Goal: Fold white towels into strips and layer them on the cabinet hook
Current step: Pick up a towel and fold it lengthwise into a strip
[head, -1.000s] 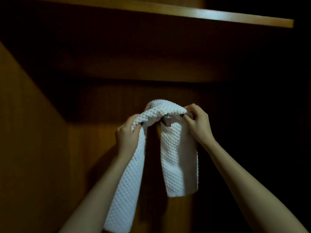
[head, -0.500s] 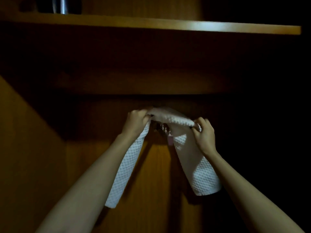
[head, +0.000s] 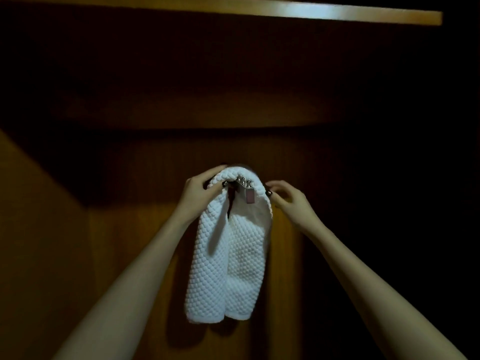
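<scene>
My left hand (head: 199, 194) grasps the white, waffle-textured cloth towel (head: 226, 255) at the left of its top bend, with my fingers over the top and my thumb underneath. My right hand (head: 291, 203) is relaxed with its fingers loosely curled around nothing. Its fingertips are just beside the towel's right edge, and I cannot tell whether they touch it. The towel is folded into a strip and draped over the silver metal hook bar (head: 244, 188), which carries 3 small knobs. Its 2 ends hang down side by side against the brown wooden cabinet back panel (head: 124, 242). Above, a lit wooden shelf edge (head: 337, 14) crosses the top.
</scene>
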`<state>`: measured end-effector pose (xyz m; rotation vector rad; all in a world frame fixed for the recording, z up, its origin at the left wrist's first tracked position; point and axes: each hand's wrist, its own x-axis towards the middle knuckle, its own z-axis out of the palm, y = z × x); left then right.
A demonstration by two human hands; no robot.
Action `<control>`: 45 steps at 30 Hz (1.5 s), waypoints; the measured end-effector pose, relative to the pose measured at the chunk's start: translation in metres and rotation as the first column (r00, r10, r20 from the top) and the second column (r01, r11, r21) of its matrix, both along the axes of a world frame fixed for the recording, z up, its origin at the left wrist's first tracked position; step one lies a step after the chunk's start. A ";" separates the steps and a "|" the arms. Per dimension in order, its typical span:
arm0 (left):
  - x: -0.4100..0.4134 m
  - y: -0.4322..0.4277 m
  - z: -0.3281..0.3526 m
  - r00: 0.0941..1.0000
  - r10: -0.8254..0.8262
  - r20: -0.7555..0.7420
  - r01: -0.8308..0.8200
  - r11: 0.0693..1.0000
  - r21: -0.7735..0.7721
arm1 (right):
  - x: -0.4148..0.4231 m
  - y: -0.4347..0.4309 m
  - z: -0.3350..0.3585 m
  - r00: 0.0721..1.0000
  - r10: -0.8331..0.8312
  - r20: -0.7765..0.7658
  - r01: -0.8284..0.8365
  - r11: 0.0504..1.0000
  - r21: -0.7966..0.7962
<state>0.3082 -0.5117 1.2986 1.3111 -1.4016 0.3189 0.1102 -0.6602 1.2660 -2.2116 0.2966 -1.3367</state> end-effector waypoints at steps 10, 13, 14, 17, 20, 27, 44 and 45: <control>-0.013 -0.007 -0.020 0.985 -0.040 -0.168 0.012 0.987 -0.161 | 0.032 0.014 0.034 0.997 -0.068 -0.034 0.060 0.979 -0.196; -0.017 -0.013 -0.001 0.994 0.007 -0.109 -0.028 0.981 -0.192 | 0.039 0.013 0.036 0.995 -0.099 0.025 0.102 0.968 -0.230; -0.019 -0.015 0.001 0.996 0.026 -0.087 -0.042 0.980 -0.194 | 0.039 0.011 0.037 0.993 -0.094 0.072 0.107 0.973 -0.203; -0.028 -0.017 -0.011 0.997 0.070 -0.040 -0.077 0.974 -0.214 | 0.035 0.009 0.030 0.988 -0.053 0.146 0.072 0.990 -0.124; -0.030 -0.016 -0.046 0.991 0.119 -0.056 -0.127 0.976 -0.177 | 0.030 0.009 0.009 0.988 0.011 0.156 -0.010 1.000 -0.003; -0.030 -0.010 -0.082 0.983 0.123 -0.138 -0.136 0.986 -0.094 | 0.021 0.009 -0.054 0.997 0.025 0.070 -0.033 0.993 0.113; -0.056 -0.004 -0.098 0.968 0.172 -0.185 -0.175 0.985 0.004 | 0.032 0.041 -0.062 0.990 0.007 0.139 -0.023 0.993 0.117; -0.058 -0.003 -0.098 0.965 0.186 -0.184 -0.188 0.982 0.010 | 0.034 0.044 -0.060 0.989 0.001 0.150 -0.022 0.990 0.138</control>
